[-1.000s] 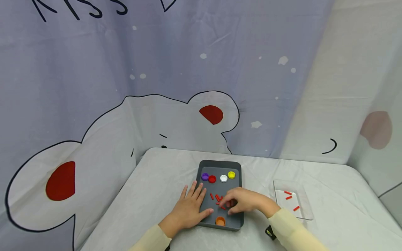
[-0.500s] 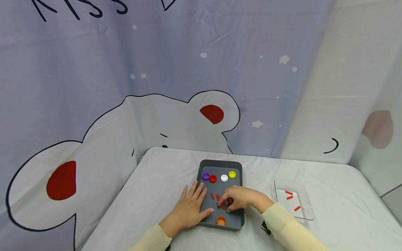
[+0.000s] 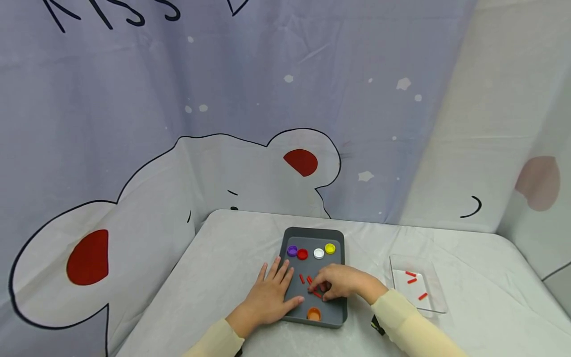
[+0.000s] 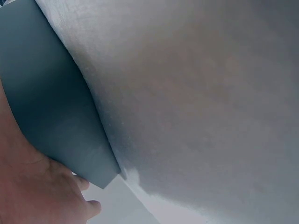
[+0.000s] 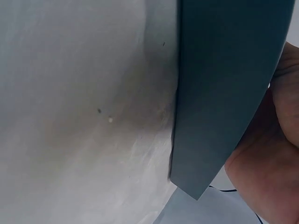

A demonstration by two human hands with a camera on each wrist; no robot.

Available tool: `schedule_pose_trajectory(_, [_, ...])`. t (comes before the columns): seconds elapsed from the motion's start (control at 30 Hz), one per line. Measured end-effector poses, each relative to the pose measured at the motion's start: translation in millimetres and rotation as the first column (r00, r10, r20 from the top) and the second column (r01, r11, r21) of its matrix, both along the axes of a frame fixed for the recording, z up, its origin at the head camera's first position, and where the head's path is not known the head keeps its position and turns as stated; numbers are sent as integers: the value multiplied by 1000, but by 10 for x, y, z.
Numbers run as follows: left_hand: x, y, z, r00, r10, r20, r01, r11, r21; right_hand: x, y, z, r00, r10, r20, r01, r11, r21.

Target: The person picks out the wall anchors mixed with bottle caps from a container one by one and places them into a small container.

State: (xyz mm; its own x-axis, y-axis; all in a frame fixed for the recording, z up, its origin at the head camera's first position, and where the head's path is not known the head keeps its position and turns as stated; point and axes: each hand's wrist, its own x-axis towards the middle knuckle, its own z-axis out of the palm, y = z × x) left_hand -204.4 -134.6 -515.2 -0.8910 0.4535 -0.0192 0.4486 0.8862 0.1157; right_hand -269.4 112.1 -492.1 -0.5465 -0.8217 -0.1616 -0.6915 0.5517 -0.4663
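In the head view, a grey tray [image 3: 330, 312] lies on the white-covered table. My left hand [image 3: 266, 297] rests flat with fingers spread over its left rim, the thumb reaching inside. My right hand [image 3: 341, 281] comes in over the right rim, fingers bent down among several short red sticks [image 3: 302, 278]. One red stick [image 3: 317, 294] shows between the index fingertip and the thumb tip; whether they pinch it is too small to tell. An orange cap [image 3: 314, 314] sits at the near end of the tray. Both wrist views show mostly the tray's outer wall [image 4: 60, 93] and part of each hand.
At the tray's far end stand a purple cap [image 3: 292, 251], a red cap [image 3: 302, 254], a white cap [image 3: 318, 253] and a yellow cap [image 3: 329, 248]. To the right, a clear box [image 3: 434, 282] holds 3 red sticks [image 3: 411, 273]. A printed curtain [image 3: 379, 99] hangs behind.
My right hand has shifted slightly left and its fingers have come lower among the red sticks, hiding some of them. My left hand stays put.
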Motion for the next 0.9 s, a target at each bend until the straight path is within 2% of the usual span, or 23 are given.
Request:
schedule_pose_trajectory(0.53, [-4, -1, -36, 1000, 2, 2, -2, 1000, 2, 31, -5, -3, 1000, -17, -15, 18, 1000, 6])
schedule_pose_trajectory(0.73, [-12, -3, -46, 1000, 2, 0, -2, 1000, -1, 36, 4, -18, 999, 7, -52, -8, 1000, -17])
schedule_pose_trajectory(0.9, [2, -6, -7, 1000, 1, -5, -1, 1000, 5, 50, -1, -42, 995, 0, -102, -3, 1000, -29])
